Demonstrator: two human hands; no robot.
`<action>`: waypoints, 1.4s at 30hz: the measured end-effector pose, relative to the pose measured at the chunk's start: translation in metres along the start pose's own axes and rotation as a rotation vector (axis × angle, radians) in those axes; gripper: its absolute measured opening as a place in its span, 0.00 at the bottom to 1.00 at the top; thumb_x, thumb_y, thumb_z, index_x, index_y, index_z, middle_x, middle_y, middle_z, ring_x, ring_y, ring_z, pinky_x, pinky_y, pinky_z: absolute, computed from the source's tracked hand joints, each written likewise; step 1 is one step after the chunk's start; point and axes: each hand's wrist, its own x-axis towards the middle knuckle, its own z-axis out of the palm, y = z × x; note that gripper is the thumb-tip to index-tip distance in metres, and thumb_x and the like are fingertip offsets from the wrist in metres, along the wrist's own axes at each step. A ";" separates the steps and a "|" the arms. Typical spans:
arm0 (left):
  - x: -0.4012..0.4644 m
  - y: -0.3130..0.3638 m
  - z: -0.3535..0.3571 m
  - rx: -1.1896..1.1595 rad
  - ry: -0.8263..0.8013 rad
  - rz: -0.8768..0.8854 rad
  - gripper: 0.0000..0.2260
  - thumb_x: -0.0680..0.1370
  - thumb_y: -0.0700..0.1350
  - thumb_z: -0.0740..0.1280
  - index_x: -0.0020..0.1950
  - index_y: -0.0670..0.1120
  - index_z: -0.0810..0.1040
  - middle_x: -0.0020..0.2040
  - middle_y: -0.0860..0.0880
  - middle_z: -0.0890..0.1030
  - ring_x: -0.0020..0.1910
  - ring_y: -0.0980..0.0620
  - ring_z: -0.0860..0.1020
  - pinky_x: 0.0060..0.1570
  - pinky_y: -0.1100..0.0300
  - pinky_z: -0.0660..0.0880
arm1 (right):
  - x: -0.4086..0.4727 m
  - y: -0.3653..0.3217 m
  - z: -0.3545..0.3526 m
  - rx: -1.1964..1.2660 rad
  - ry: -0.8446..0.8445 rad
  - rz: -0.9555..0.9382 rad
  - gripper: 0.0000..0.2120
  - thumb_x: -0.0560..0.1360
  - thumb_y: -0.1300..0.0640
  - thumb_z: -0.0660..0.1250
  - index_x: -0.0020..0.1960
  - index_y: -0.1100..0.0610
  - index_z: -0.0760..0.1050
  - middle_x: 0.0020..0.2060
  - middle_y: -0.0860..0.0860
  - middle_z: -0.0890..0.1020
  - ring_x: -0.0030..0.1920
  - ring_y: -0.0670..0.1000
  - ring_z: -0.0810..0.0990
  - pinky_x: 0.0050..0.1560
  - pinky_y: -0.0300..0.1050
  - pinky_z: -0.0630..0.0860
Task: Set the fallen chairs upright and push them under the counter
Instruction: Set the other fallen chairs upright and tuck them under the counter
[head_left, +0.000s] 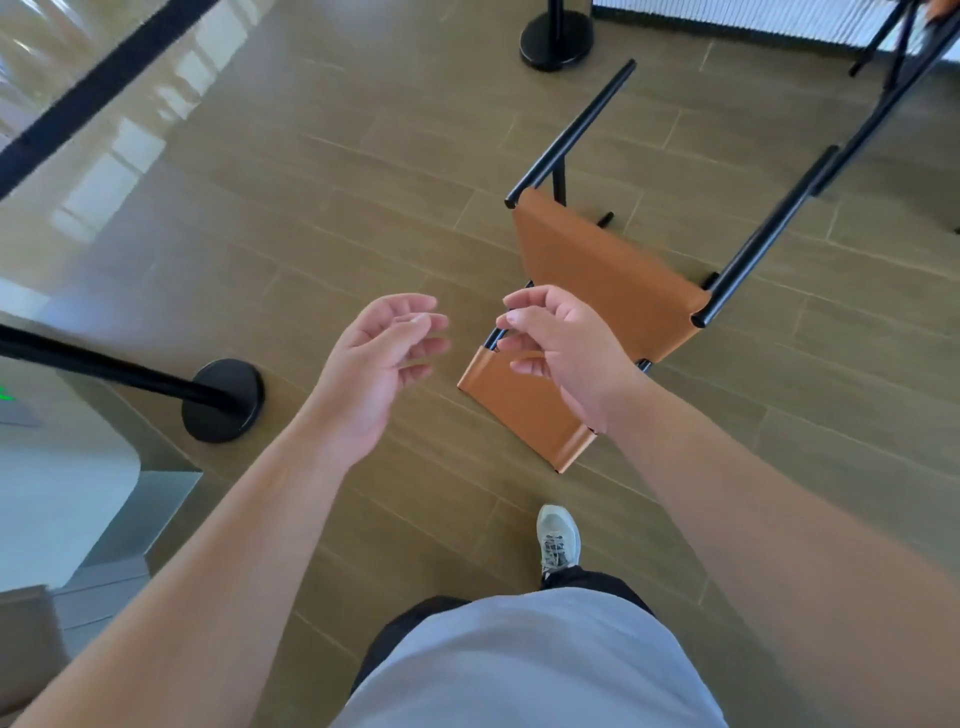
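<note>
Both hands, left (382, 358) and right (558, 351), hang loosely curled and empty; the fallen chair (602, 270) lies on the floor just beyond the right.

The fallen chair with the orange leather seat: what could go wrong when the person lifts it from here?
1. The fallen chair lies with its black legs pointing toward a stanchion base; swinging it upright might knock that.
2. Both hands, left hand and right hand, hold nothing yet; a grip on the soft leather backrest could slip.
3. The shoe stands close; a leg might land on it.
</note>
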 end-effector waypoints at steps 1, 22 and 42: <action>0.008 0.004 0.001 0.009 -0.018 0.000 0.09 0.74 0.48 0.66 0.53 0.52 0.80 0.51 0.51 0.84 0.49 0.53 0.81 0.48 0.56 0.73 | 0.004 -0.001 -0.002 0.003 0.020 -0.008 0.15 0.69 0.49 0.66 0.54 0.51 0.77 0.53 0.52 0.83 0.44 0.45 0.83 0.45 0.44 0.79; 0.230 0.024 -0.078 0.133 -0.653 -0.127 0.09 0.82 0.41 0.59 0.58 0.50 0.77 0.51 0.51 0.83 0.51 0.51 0.81 0.53 0.53 0.73 | 0.105 -0.001 0.077 0.182 0.712 -0.024 0.12 0.70 0.50 0.65 0.53 0.48 0.78 0.51 0.48 0.83 0.48 0.46 0.84 0.45 0.43 0.79; 0.314 -0.147 -0.017 0.226 -0.691 -0.181 0.11 0.76 0.48 0.63 0.58 0.53 0.76 0.52 0.52 0.84 0.49 0.53 0.82 0.48 0.56 0.74 | 0.181 0.153 0.014 0.191 0.783 0.080 0.12 0.70 0.51 0.66 0.53 0.47 0.78 0.49 0.46 0.84 0.46 0.44 0.84 0.44 0.42 0.80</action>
